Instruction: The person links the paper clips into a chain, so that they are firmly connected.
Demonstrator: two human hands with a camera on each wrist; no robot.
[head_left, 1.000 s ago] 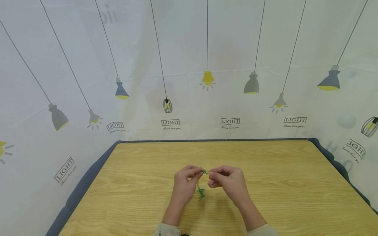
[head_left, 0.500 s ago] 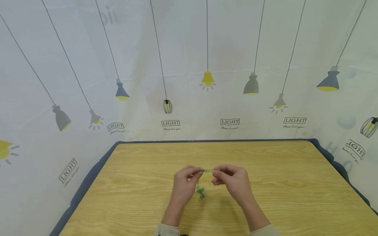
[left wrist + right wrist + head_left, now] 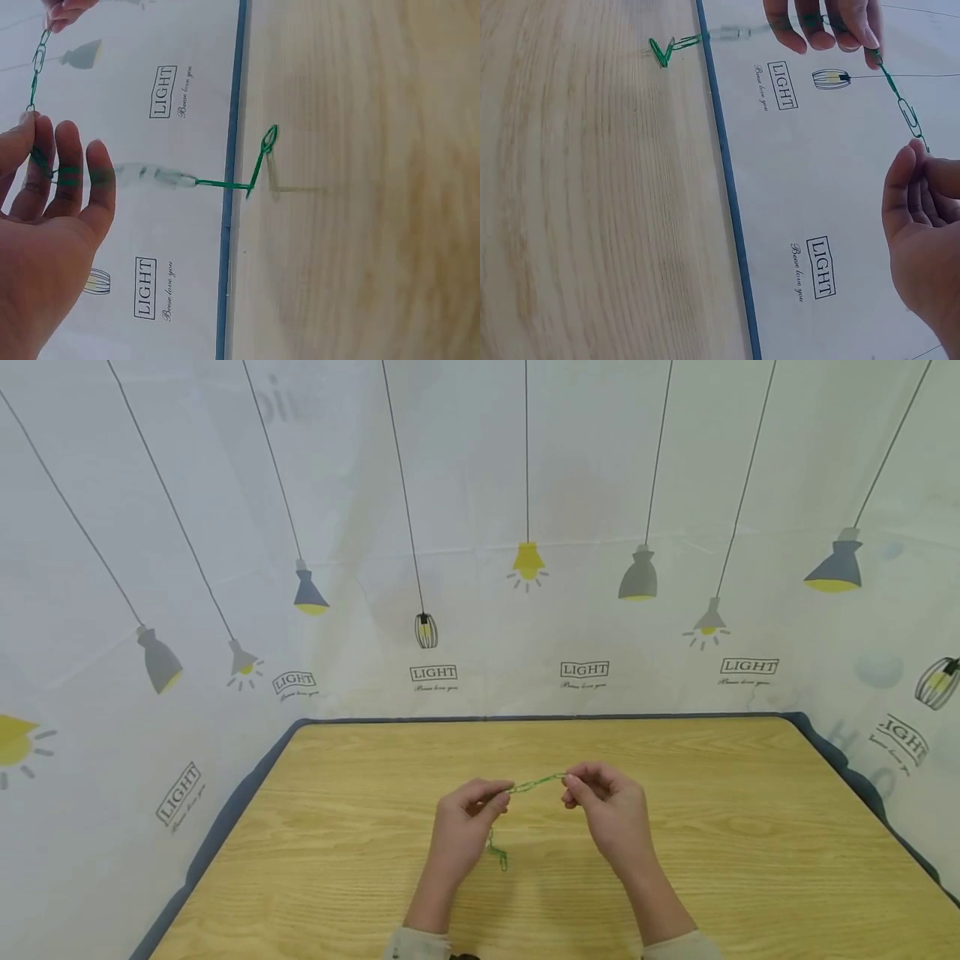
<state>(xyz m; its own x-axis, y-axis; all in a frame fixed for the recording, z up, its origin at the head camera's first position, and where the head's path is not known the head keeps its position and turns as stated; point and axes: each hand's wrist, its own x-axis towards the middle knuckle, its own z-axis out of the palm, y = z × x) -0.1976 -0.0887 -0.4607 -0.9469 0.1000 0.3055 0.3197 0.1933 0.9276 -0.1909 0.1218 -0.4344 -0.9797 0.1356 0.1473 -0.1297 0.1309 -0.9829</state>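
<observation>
A chain of linked green paper clips (image 3: 534, 784) stretches between both hands above the table. My left hand (image 3: 467, 827) pinches it between thumb and index finger, the other fingers loosely spread in the left wrist view. From that pinch a loose tail of paper clips (image 3: 223, 184) hangs toward the table, partly blurred, its end bent where it meets the wood. At the chain's other end, my right hand (image 3: 617, 810) pinches a clip between thumb and forefinger, a bit higher and farther right. In the right wrist view the taut paper clips (image 3: 907, 112) run between the two pinches.
The wood-grain table (image 3: 337, 827) has a dark blue edge strip (image 3: 227, 247) along its back and sides. Behind it stands a white backdrop (image 3: 480, 485) printed with hanging lamps and "LIGHT" labels.
My right hand has moved right and slightly up, so a longer stretch of chain shows between the hands. My left hand has shifted slightly left, and the hanging tail with it.
</observation>
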